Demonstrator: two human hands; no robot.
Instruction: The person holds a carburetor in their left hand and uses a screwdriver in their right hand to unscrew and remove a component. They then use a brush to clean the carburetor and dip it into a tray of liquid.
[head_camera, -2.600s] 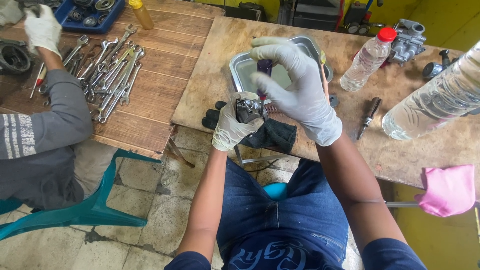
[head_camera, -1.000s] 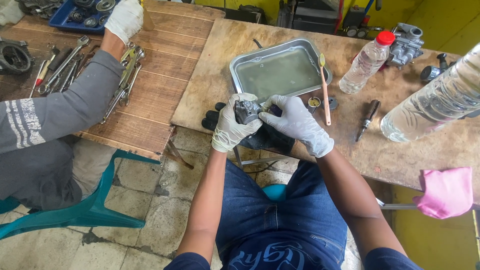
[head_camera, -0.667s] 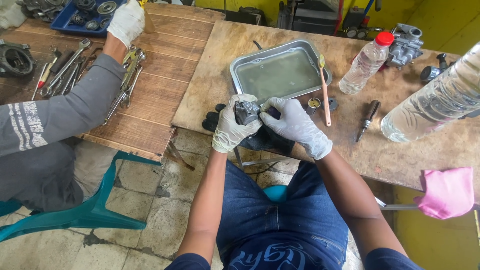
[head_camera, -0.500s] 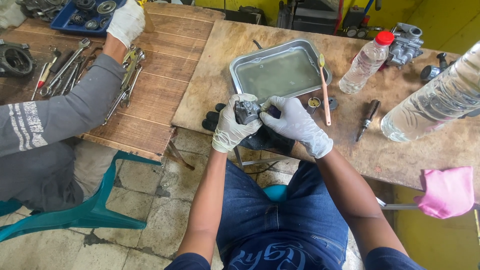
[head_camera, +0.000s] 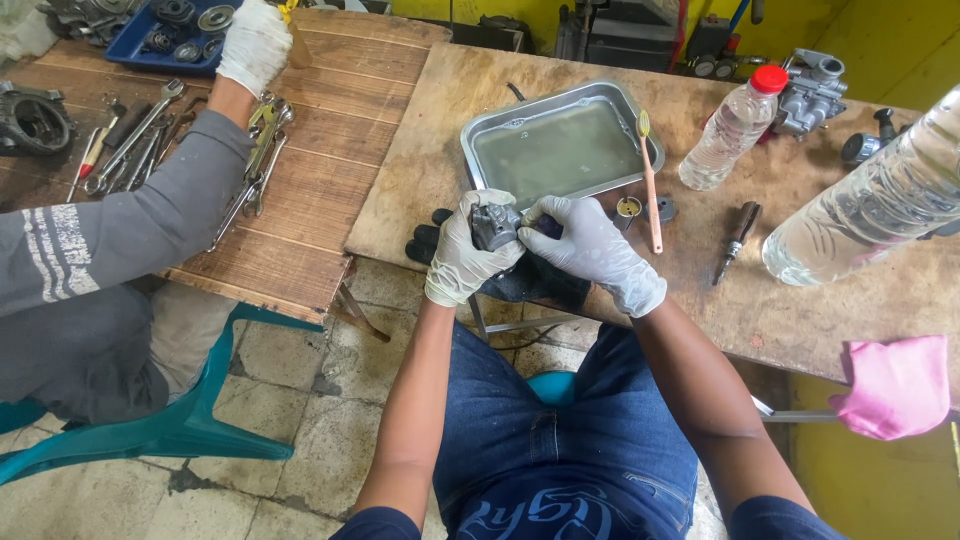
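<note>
Centrally, a small grey metal carburettor body (head_camera: 492, 224) is held just above the near edge of the plywood table (head_camera: 800, 290), over a pair of black gloves (head_camera: 520, 280) lying at that edge. Its surface is dull grey, with cast ridges partly hidden by fingers. The left hand (head_camera: 462, 255), in a white glove, wraps around it from below and the left, fingers curled closed on the casting, forearm rising steeply from the lap. The right hand (head_camera: 590, 250), also gloved, meets it from the right, fingertips pressed against its side. Just beyond stands a metal tray (head_camera: 480, 150) of cloudy liquid; a toothbrush (head_camera: 650, 180) leans on its right rim. A clear bottle with red cap (head_camera: 730, 125) stands further right. At left, a co-worker's gloved hand (head_camera: 255, 45) rests above scattered spanners (head_camera: 255, 165).
</note>
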